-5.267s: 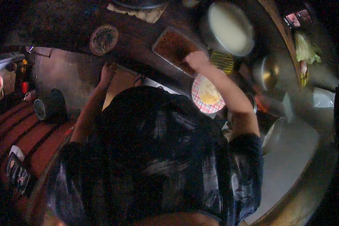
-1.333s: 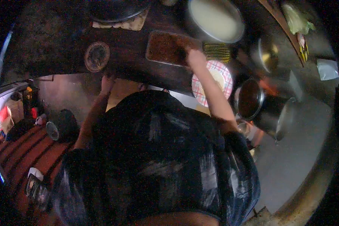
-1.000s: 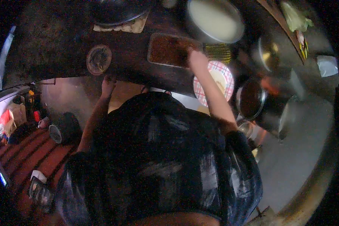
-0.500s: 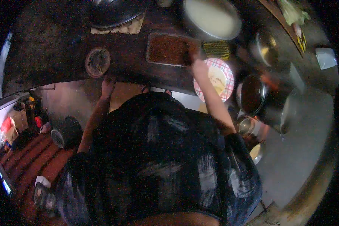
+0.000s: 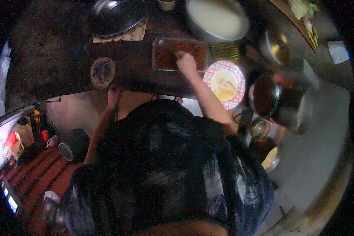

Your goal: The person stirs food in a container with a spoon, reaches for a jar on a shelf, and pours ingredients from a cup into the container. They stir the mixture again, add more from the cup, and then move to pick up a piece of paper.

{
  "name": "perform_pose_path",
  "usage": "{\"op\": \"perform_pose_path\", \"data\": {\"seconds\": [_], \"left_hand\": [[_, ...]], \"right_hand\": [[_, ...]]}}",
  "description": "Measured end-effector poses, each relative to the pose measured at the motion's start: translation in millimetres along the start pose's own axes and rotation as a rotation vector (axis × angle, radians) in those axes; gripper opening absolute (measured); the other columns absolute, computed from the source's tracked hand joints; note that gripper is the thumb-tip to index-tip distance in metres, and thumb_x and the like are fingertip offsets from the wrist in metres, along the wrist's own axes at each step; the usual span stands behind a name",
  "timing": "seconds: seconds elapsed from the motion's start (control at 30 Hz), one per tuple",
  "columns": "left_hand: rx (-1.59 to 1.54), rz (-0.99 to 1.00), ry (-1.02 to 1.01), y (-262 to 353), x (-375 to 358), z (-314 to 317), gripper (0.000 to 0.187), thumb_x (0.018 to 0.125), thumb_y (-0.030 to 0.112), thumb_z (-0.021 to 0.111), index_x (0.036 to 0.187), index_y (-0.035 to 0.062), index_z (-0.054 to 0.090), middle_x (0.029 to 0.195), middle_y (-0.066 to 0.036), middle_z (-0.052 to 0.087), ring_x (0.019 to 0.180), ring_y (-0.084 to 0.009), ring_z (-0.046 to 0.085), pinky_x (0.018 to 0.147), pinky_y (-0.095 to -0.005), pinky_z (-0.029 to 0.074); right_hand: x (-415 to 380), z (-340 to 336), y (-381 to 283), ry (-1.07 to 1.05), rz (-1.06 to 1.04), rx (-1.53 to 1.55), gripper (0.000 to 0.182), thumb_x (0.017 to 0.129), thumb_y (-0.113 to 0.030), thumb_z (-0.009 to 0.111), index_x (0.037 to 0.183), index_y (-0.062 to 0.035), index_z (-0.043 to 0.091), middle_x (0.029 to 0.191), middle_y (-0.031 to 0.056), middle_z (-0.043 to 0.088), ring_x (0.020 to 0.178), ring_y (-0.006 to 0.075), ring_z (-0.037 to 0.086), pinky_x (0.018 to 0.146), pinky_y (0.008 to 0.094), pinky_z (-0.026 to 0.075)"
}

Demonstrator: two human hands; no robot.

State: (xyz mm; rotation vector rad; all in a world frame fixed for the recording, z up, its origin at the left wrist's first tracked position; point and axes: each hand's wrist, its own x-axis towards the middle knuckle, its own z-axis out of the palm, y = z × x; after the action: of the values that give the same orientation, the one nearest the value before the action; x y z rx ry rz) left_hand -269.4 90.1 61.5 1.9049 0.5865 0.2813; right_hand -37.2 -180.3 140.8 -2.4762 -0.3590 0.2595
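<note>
My right hand [image 5: 186,63] is over a clear rectangular tray [image 5: 156,67] filled with a reddish-brown, crumbly-looking food [image 5: 164,54]. Its fingers are curled together at the food, and what they may hold is too small to make out. Just right of that wrist lies a red-and-white checked plate [image 5: 242,84] bearing a pale, yellowish food [image 5: 224,82]. My left hand [image 5: 114,96] rests at the front edge of the dark table, close below a round clear container [image 5: 102,72]; dimness hides its fingers.
A large metal basin [image 5: 246,27] of whitish contents sits at the back, near a green ridged item [image 5: 225,52]. Metal pots [image 5: 277,96] crowd the right side. At the back left, a dark round pan [image 5: 118,17] lies on folded cardboard. A bucket [image 5: 72,143] stands on the floor.
My right hand has moved left, from the tray's right end beside the plate to over the middle of the food. My left hand has stayed near the table edge.
</note>
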Motion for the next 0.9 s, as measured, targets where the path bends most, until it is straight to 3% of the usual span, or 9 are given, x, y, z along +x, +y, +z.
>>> {"op": "perform_pose_path", "data": {"seconds": [0.2,0.33,0.43,0.5,0.53,0.6,0.7,0.83,0.9], "left_hand": [[0.088,-0.376,-0.096,20.2,2.9,-3.7,0.032,0.072,0.027,0.057,0.091,0.0021,0.052,0.08,-0.01,0.058,0.072,-0.0174,0.053,0.066,-0.0304,0.042],[0.15,-0.237,-0.072,26.6,5.1,-2.6,0.029,0.072,0.027,0.056,0.087,0.0027,0.054,0.079,-0.01,0.058,0.07,-0.0174,0.053,0.065,-0.0307,0.042],[0.264,-0.256,-0.01,25.6,7.7,-4.2,0.029,0.072,0.027,0.056,0.085,0.0012,0.053,0.078,-0.011,0.057,0.068,-0.0186,0.053,0.065,-0.0316,0.042],[0.228,-0.501,-0.122,25.0,11.3,-8.5,0.031,0.072,0.026,0.055,0.088,-0.0002,0.052,0.077,-0.013,0.057,0.068,-0.02,0.052,0.066,-0.0338,0.041],[0.232,-0.501,-0.125,24.3,12.0,-7.7,0.031,0.072,0.026,0.055,0.088,-0.0002,0.052,0.077,-0.013,0.057,0.068,-0.02,0.052,0.066,-0.0338,0.041],[0.076,-0.119,0.022,20.5,12.3,-4.8,0.032,0.073,0.026,0.054,0.088,-0.0014,0.053,0.073,-0.014,0.056,0.066,-0.019,0.051,0.062,-0.0348,0.041],[0.206,-0.262,-0.086,1.0,19.6,-13.0,0.028,0.074,0.025,0.051,0.086,-0.0012,0.054,0.069,-0.012,0.056,0.063,-0.0175,0.049,0.059,-0.0347,0.04],[0.077,-0.127,-0.093,7.0,19.1,-20.0,0.026,0.075,0.024,0.049,0.083,-0.0009,0.054,0.067,-0.01,0.055,0.06,-0.0156,0.049,0.057,-0.0328,0.04],[0.321,-0.347,-0.204,6.0,22.7,-26.2,0.025,0.076,0.022,0.049,0.084,-0.0003,0.055,0.067,-0.008,0.055,0.061,-0.0141,0.048,0.057,-0.0302,0.039]], "right_hand": [[-7.6,-35.9,69.8,0.114,0.016,-0.023,0.024,0.073,-0.022,0.049,0.094,-0.0131,0.058,0.078,0.0181,0.058,0.074,0.0343,0.056,0.066,0.0426,0.044],[-24.7,-57.7,103.8,0.159,0.151,0.1,0.029,0.066,-0.004,0.047,0.093,-0.0005,0.056,0.073,0.0159,0.059,0.065,0.0254,0.058,0.056,0.0317,0.044],[-43.0,-57.6,107.9,0.203,0.186,0.37,0.023,0.07,-0.008,0.048,0.091,-0.0013,0.056,0.059,0.0074,0.055,0.049,0.0149,0.05,0.042,0.0243,0.038],[-60.7,-64.9,88.0,0.083,0.594,1.042,0.015,0.076,-0.015,0.048,0.086,-0.006,0.056,0.05,-0.0011,0.042,0.039,0.0063,0.036,0.035,0.0196,0.026],[-62.7,-51.8,98.9,-0.037,0.599,1.173,0.015,0.08,-0.022,0.045,0.082,-0.0104,0.055,0.046,-0.0029,0.037,0.035,0.0071,0.031,0.033,0.0208,0.023],[-66.2,-40.4,84.3,-0.09,0.639,1.19,0.016,0.081,-0.022,0.045,0.082,-0.0098,0.054,0.046,-0.0027,0.036,0.035,0.0074,0.03,0.033,0.0208,0.023],[-68.2,-15.6,55.6,-0.132,0.642,1.239,0.019,0.083,-0.02,0.041,0.087,-0.0077,0.055,0.045,-0.0022,0.036,0.034,0.0079,0.029,0.031,0.0213,0.021],[-59.1,-10.4,25.1,-0.124,0.65,1.225,0.022,0.084,-0.018,0.04,0.097,-0.008,0.054,0.046,-0.0001,0.038,0.034,0.0076,0.029,0.031,0.0212,0.021],[-63.0,-17.3,25.1,-0.225,0.386,0.876,0.021,0.083,-0.016,0.042,0.095,-0.0045,0.056,0.056,0.0051,0.048,0.044,0.0115,0.043,0.04,0.0222,0.033]]}}
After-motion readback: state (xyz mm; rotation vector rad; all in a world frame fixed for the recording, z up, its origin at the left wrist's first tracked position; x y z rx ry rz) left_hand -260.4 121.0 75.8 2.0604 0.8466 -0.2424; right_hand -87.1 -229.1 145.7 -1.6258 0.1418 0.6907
